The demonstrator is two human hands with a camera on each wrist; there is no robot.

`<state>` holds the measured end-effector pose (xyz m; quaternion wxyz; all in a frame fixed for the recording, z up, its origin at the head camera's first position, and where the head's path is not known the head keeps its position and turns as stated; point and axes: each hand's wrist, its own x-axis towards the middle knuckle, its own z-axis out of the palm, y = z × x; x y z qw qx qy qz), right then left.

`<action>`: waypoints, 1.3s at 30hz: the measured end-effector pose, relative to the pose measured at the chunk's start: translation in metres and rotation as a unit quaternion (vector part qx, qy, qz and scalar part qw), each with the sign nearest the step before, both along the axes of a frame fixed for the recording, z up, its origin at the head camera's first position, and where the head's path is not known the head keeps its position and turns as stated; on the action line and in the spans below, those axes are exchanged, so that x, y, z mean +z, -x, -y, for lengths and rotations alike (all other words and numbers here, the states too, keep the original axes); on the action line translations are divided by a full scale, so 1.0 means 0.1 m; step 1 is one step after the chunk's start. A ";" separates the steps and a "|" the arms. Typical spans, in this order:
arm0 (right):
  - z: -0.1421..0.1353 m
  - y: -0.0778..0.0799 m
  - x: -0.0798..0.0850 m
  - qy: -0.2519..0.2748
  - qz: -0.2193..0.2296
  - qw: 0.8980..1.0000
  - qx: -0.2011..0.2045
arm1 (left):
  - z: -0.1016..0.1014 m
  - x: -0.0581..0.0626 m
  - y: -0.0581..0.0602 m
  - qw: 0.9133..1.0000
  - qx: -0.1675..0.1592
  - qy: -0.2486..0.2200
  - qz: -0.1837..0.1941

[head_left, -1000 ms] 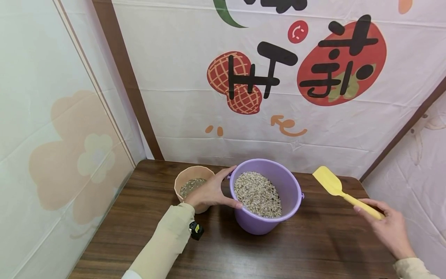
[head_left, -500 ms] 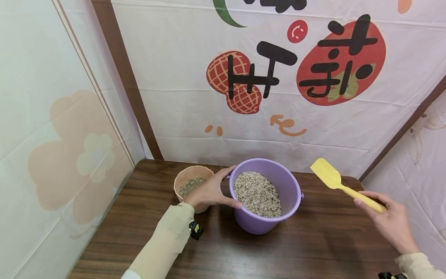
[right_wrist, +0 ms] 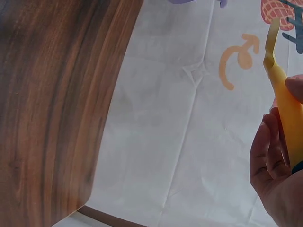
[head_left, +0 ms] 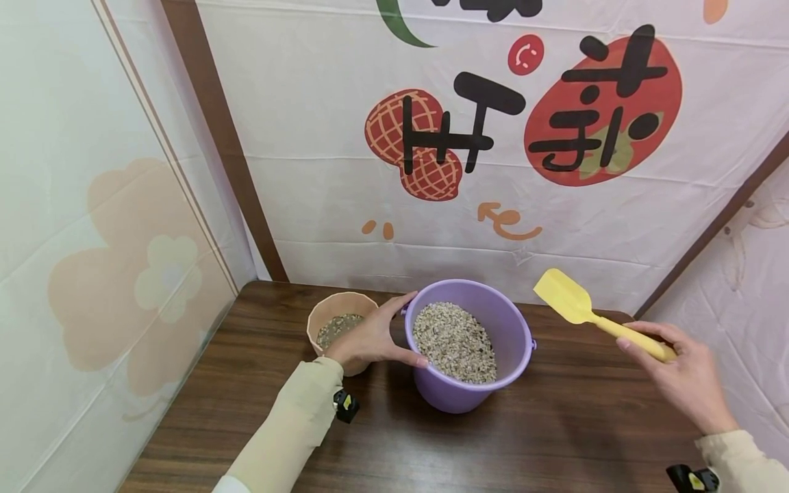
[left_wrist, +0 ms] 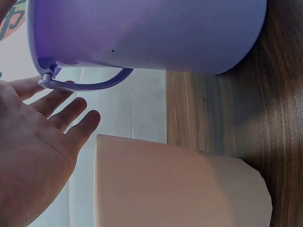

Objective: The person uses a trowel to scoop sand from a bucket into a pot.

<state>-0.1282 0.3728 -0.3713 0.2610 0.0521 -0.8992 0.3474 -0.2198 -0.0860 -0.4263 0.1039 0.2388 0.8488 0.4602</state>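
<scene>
A purple bucket [head_left: 453, 400] holding pale, speckled granules [head_left: 455, 342] stands on the table. My left hand [head_left: 372, 342] rests against its left side, thumb and index finger spread at the rim. In the left wrist view the other fingers [left_wrist: 85, 127] stretch loosely by the bucket's handle [left_wrist: 94, 86], not wrapped round it. Partly hidden beneath that hand is a peach-coloured pot [head_left: 322, 316] with darker granules inside. At the right, my right hand [head_left: 687, 376] grips a yellow hand shovel [head_left: 567, 298] by its handle, with the blade raised and pointing toward the back left, apart from the bucket.
The dark wooden table [head_left: 536, 445] ends at a printed white cloth backdrop [head_left: 320, 171] just behind the bucket and pot. A pale cloth wall [head_left: 123, 123] closes the left side, and another [head_left: 740, 301] the right.
My right hand has moved up and a little to the left with the shovel, its blade rising higher. The left hand, bucket and pot have stayed in place.
</scene>
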 end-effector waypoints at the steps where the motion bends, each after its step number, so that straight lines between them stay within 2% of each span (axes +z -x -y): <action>1: 0.01 0.00 0.01 -0.003 0.000 1.000 0.002 | 0.00 0.00 0.00 1.000 0.000 0.000 0.001; 17: 0.16 0.09 0.11 -0.050 -0.025 0.997 0.046 | 0.00 0.01 0.00 1.000 0.003 0.000 0.012; 23: 0.22 0.13 0.13 -0.052 -0.033 0.996 0.064 | -0.01 0.01 0.00 1.000 0.004 -0.002 0.014; 39: 0.40 0.16 0.28 -0.052 0.004 0.995 0.085 | 0.00 0.01 -0.01 1.000 0.004 0.000 0.009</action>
